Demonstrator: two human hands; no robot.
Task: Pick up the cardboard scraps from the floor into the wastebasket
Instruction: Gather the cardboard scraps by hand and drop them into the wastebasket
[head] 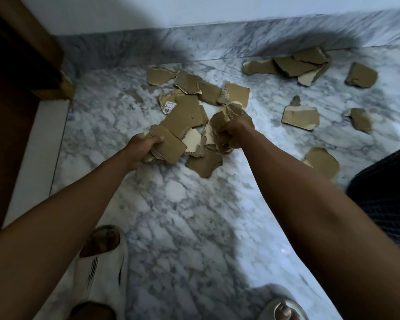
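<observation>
Torn brown cardboard scraps lie scattered over the marble floor (176, 204). My left hand (140, 147) grips a stack of flat scraps (171, 144) at the pile's near edge. My right hand (237, 125) is closed on a bunch of crumpled scraps (226, 118) just to the right. Between the hands more pieces hang or lie loose. A dark mesh wastebasket (388, 199) stands at the right edge, only partly in view.
More scraps lie by the far marble skirting (293, 64), at mid right (300, 117) and near the basket (322, 162). A dark wooden door frame (21, 65) stands at left. My feet in pale slippers (102, 269) are at the bottom.
</observation>
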